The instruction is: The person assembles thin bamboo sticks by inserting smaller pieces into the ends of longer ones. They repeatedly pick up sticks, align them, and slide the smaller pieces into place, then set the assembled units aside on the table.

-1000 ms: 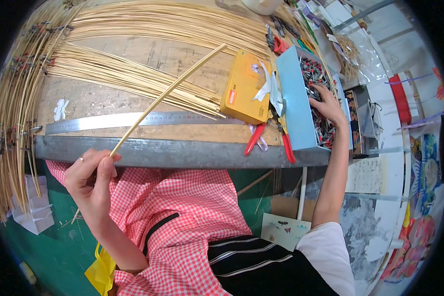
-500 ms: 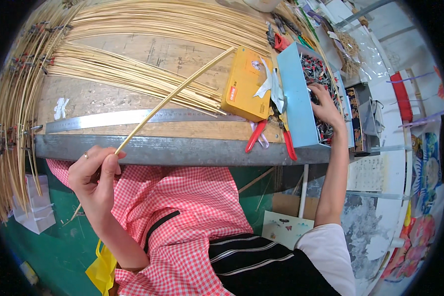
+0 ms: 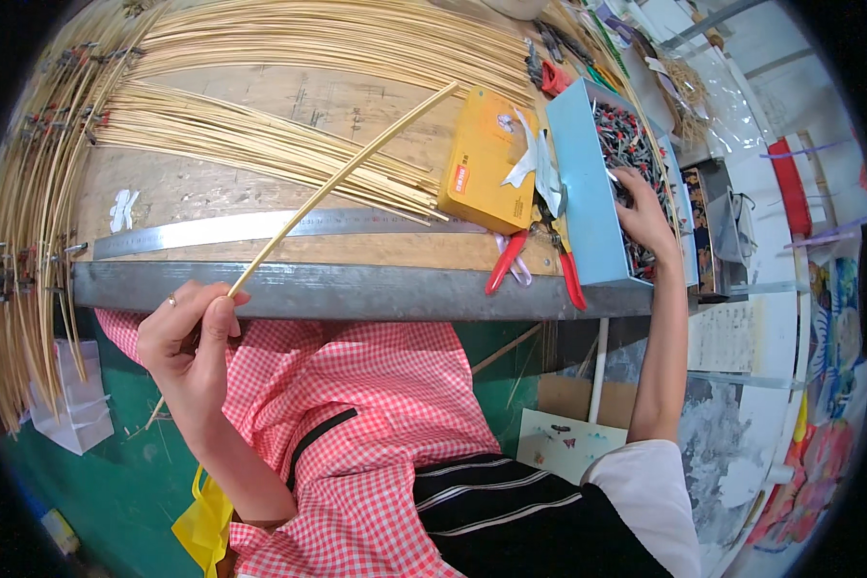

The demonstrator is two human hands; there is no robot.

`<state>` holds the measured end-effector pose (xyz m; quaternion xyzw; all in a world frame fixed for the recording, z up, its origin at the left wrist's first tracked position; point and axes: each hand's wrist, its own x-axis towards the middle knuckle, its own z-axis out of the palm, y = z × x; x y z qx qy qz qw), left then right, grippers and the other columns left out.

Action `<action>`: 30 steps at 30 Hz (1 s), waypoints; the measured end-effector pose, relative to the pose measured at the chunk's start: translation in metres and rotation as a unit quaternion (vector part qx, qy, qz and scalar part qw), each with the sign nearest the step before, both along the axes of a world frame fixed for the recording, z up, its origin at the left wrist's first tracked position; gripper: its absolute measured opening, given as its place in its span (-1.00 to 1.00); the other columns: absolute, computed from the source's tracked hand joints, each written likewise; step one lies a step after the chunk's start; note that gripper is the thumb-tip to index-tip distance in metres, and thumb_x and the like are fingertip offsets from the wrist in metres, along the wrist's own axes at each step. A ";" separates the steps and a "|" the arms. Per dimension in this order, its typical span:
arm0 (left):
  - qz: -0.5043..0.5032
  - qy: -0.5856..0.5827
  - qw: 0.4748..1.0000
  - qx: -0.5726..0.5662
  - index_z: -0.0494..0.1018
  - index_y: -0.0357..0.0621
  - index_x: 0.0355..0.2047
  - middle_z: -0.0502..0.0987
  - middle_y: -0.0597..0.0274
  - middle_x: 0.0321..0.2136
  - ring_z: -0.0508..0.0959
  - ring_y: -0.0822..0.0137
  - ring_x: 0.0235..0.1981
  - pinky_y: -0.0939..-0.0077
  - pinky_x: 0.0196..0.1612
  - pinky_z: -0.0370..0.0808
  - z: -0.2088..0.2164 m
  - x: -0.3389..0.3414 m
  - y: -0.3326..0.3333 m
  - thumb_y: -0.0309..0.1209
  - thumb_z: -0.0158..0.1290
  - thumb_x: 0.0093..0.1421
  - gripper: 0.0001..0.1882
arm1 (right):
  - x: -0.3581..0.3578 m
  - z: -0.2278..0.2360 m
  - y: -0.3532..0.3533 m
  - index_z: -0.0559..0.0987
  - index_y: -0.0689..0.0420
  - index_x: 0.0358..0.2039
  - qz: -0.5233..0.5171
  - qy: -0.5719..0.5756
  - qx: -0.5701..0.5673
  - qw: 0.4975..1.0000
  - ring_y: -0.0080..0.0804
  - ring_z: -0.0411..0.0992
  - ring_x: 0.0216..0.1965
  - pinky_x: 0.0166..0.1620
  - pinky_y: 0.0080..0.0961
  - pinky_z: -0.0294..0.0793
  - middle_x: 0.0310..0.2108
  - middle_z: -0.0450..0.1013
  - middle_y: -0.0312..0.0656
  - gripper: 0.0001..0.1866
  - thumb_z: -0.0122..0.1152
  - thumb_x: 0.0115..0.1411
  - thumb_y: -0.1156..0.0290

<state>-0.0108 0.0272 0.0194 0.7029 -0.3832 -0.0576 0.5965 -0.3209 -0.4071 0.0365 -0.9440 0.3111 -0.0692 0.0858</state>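
Note:
My left hand (image 3: 191, 332) is closed in a pinch round the lower part of a long, pale bamboo strip (image 3: 345, 175). The strip slants up to the right across the bench, its far end beside a yellow box (image 3: 482, 159). Below the hand, its other end shows near the green floor. My right hand (image 3: 643, 214) reaches into a light blue box (image 3: 576, 183) full of small dark and red pieces (image 3: 621, 135), too small to name surely. Thumb and forefinger stand apart there, with fingertips among the pieces; I see nothing held between them.
Bamboo strips (image 3: 260, 130) lie across the wooden bench, and bundles with dark clips (image 3: 43, 125) hang over its left end. A steel ruler (image 3: 193, 231) lies along the front metal edge (image 3: 356, 292). Red-handled pliers (image 3: 570, 275) rest between the yellow and blue boxes.
My right hand has shifted slightly within the blue box, its fingers still among the small pieces. The left hand keeps its pinch on the bamboo strip. The whole view has moved a little.

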 end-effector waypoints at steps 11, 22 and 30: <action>0.002 -0.004 1.000 0.000 0.54 -0.39 -0.44 0.38 0.34 -0.65 0.31 0.61 -0.64 0.71 -0.62 0.10 -0.003 -0.001 -0.002 -0.59 0.06 0.18 -0.90 | 0.004 -0.004 0.002 0.46 0.27 -0.10 -0.011 -0.032 -0.036 0.999 0.05 0.39 -0.07 0.00 -0.26 0.36 -0.15 0.42 0.06 -0.60 0.20 0.10 0.30; 0.013 0.000 1.000 0.001 0.55 -0.37 -0.43 0.37 0.36 -0.66 0.30 0.62 -0.64 0.71 -0.62 0.10 -0.004 0.000 -0.001 -0.59 0.07 0.17 -0.91 | 0.003 -0.008 0.010 0.52 0.28 -0.09 -0.008 -0.070 -0.045 0.996 -0.02 0.44 -0.10 -0.02 -0.30 0.39 -0.18 0.46 0.01 -0.60 0.24 0.08 0.35; 0.014 -0.005 1.000 0.004 0.54 -0.39 -0.43 0.37 0.35 -0.66 0.30 0.62 -0.64 0.71 -0.62 0.10 -0.001 0.004 0.003 -0.60 0.06 0.18 -0.90 | -0.010 -0.002 -0.011 0.57 0.26 -0.09 -0.111 -0.180 -0.040 0.976 -0.49 0.49 -0.40 -0.30 -0.49 0.48 -0.44 0.56 -0.17 -0.60 0.32 0.04 0.40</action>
